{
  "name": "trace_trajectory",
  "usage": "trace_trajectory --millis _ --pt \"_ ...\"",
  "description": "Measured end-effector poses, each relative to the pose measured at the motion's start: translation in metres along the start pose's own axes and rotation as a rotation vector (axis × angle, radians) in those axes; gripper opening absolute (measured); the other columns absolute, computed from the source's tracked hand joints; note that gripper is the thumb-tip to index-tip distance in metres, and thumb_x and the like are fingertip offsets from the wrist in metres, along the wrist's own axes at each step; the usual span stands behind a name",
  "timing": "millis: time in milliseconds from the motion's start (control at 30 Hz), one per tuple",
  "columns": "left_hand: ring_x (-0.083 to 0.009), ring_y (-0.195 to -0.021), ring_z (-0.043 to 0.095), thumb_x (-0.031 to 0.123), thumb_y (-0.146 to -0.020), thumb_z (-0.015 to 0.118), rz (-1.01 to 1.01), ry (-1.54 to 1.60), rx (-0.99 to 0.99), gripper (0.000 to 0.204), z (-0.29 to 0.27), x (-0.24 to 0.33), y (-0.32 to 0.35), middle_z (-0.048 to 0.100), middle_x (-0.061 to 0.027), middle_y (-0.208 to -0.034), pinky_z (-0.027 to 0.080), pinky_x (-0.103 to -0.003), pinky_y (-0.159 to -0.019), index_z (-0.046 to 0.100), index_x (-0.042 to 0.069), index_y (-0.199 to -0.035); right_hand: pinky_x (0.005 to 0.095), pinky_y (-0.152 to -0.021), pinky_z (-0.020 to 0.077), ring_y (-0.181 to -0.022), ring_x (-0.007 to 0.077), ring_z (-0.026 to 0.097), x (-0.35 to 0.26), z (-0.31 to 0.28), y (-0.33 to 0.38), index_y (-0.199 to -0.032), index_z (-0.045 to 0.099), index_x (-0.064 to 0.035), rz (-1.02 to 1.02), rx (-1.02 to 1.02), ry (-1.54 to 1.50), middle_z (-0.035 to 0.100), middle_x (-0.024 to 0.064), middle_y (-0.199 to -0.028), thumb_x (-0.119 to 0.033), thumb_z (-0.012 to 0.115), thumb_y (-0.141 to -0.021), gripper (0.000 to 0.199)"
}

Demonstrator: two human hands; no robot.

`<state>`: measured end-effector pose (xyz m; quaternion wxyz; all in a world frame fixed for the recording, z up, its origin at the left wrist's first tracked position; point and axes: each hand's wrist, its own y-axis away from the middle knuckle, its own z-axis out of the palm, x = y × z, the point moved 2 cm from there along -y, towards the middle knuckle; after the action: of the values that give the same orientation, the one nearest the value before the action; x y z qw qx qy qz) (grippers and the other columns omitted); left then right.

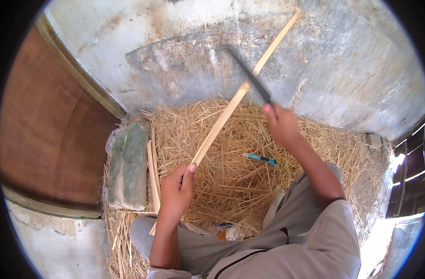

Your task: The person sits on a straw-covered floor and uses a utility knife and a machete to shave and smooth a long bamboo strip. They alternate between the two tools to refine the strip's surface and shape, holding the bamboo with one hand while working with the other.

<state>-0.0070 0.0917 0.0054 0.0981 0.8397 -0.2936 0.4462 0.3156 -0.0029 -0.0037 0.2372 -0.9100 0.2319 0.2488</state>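
- Rough grey plaster wall [343, 60] fills the background, stained and patchy, with a reddish-brown wooden door [49, 135] off to the left.
- Down below, we have a thick bed of dry yellow straw [231, 172] heaped against the foot of that wall.
- Left hand [176, 191] is clenched around a long pale wooden strip [222, 125], thumb pressed up along its flat face.
- Look at that strip: thin, flat, light tan, straight-edged, running from beside the left wrist up and to the right, well across the wall, its far tip close to the top of the view.
- Its lower end pokes out below the left hand, just over the knee.
- Right hand [281, 124] is closed on the handle of a dark blade [249, 76], a long narrow knife, blurred.
- Blade crosses the strip at about its upper third, angled up and to the left; whether the edge is touching the wood, I cannot tell.
- 1 small blue utility cutter [260, 159] lies on the straw, between the 2 hands and apart from both.
- More pale wood slats [153, 174] lie bundled on the straw just left of the left hand.
- Beside them, a grey-green block [128, 165], wrapped in clear plastic, rests along the door's side.
- Grey trousers [296, 223] cover the person's legs at the bottom of the view.
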Motion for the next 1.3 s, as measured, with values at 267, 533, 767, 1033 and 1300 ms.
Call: trace_trajectory --millis 267,533,767,1033,1300 --pt "-0.0115 -0.053 0.044 0.026 -0.106 0.057 0.044 -0.076 0.074 0.035 0.000 0.006 -0.006 0.049 -0.0078 -0.058 0.038 -0.032 -0.051 0.060 0.001 -0.082 0.0484 -0.059 0.0519 -0.060 0.0375 0.066 -0.006 0.013 0.009 -0.102 0.065 -0.0047 -0.150 -0.074 -0.007 0.066 0.0156 -0.069 -0.057 0.050 -0.101 0.054" --pt "-0.0077 -0.056 0.043 0.028 -0.107 0.056 0.047 -0.090 0.053 0.038 0.004 0.007 -0.002 0.050 -0.0005 -0.060 0.035 -0.029 -0.052 0.058 0.003 -0.078 0.0466 -0.055 0.0495 -0.058 0.0336 0.065 -0.012 0.019 0.012 -0.095 0.064 -0.0095 -0.249 -0.068 0.095 0.063 0.0101 -0.065 -0.069 0.043 -0.098 0.063" --pt "-0.0172 -0.049 0.050 0.025 -0.105 0.058 0.074 -0.063 0.078 0.031 0.002 0.005 0.006 0.055 -0.0099 -0.059 0.040 -0.034 -0.050 0.061 0.003 -0.083 0.0468 -0.056 0.0486 -0.059 0.0364 0.064 -0.018 0.026 0.015 -0.092 0.060 -0.0057 -0.417 -0.074 0.306 0.060 0.0158 -0.065 -0.059 0.046 -0.102 0.056" --pt "-0.0206 -0.048 0.055 0.025 -0.106 0.057 0.104 -0.140 0.104 0.031 -0.001 0.008 0.004 0.057 -0.0114 -0.059 0.041 -0.037 -0.049 0.060 0.002 -0.084 0.0483 -0.056 0.0494 -0.058 0.0373 0.063 -0.015 0.034 0.018 -0.103 0.063 -0.0049 -0.463 -0.052 0.271 0.061 0.0160 -0.064 -0.052 0.047 -0.105 0.050" --pt "-0.0222 -0.048 0.057 0.025 -0.105 0.057 0.097 -0.133 0.098 0.031 0.000 0.005 0.009 0.056 -0.0127 -0.058 0.041 -0.037 -0.048 0.060 0.003 -0.084 0.0492 -0.058 0.0509 -0.061 0.0361 0.066 -0.021 0.034 0.011 -0.108 0.065 -0.0015 -0.346 -0.100 0.308 0.063 0.0183 -0.065 -0.055 0.041 -0.106 0.059"
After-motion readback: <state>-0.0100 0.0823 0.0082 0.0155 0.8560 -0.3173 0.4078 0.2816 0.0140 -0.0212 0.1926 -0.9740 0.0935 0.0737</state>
